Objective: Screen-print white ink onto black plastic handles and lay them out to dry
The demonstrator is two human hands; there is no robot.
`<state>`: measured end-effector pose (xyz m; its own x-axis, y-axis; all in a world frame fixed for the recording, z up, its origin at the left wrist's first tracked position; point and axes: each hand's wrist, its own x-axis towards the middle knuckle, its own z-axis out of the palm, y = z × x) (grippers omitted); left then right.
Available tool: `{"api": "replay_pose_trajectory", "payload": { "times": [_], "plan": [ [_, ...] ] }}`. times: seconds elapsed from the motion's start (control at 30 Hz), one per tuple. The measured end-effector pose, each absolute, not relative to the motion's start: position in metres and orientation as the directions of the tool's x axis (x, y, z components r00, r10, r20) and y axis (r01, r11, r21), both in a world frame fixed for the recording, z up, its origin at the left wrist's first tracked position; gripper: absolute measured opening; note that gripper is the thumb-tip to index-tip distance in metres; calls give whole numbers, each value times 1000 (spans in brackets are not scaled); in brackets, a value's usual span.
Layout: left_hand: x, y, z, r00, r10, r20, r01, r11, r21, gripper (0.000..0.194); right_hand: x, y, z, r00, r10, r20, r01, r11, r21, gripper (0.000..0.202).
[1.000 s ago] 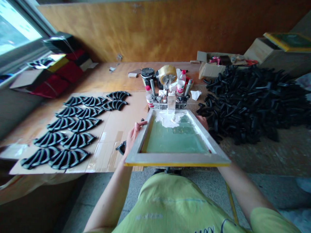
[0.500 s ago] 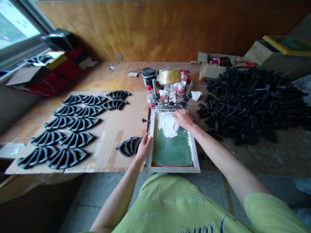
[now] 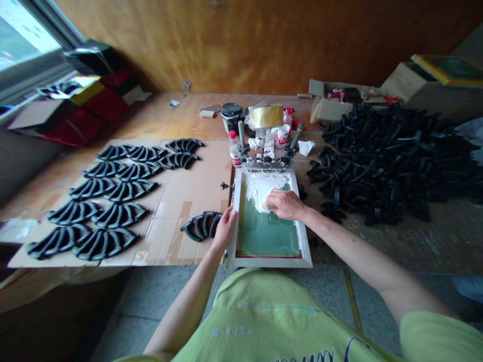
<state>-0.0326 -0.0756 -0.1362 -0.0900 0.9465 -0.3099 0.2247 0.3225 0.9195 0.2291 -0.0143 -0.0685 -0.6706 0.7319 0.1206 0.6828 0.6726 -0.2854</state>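
Note:
A screen printing frame lies flat before me, with green mesh inside a pale metal rim. Thick white ink covers the upper part of the mesh. My left hand grips the frame's left rim, its fingers closed along the edge. Over the mesh, at the lower right of the white ink, my right hand has its fingers pinched together; whatever it holds is hidden by the fingers. Just left of my left hand lies a group of curved black parts, partly behind the hand.
Rows of curved black pieces lie on cardboard at left. A large heap of black parts covers the right side. Behind the frame stand a clamp, bottles and a black tub. An open carton sits back right.
My right hand has moved toward me, from the top right of the frame down over the mesh, and the white ink looks smoother above it. My left hand stays on the rim.

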Motion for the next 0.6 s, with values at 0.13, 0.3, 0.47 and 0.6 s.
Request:
{"api": "replay_pose_trajectory", "payload": {
  "times": [0.13,0.3,0.47,0.6],
  "plan": [
    [-31,-76,-128,-104,936,-338,213,353,911,61,219,-14,-75,-570,805,165,769,594,-235,17],
    [-27,-76,-112,-75,931,-358,159,366,917,64,222,-14,-76,-581,793,185,723,607,-331,12],
    [-30,-75,-83,-75,914,-398,116,404,907,72,223,49,-61,-341,912,226,813,407,-416,44],
    [-32,-66,-50,-115,936,-333,77,343,936,64,260,90,-51,-142,929,343,845,294,-447,59]
  ]
}}
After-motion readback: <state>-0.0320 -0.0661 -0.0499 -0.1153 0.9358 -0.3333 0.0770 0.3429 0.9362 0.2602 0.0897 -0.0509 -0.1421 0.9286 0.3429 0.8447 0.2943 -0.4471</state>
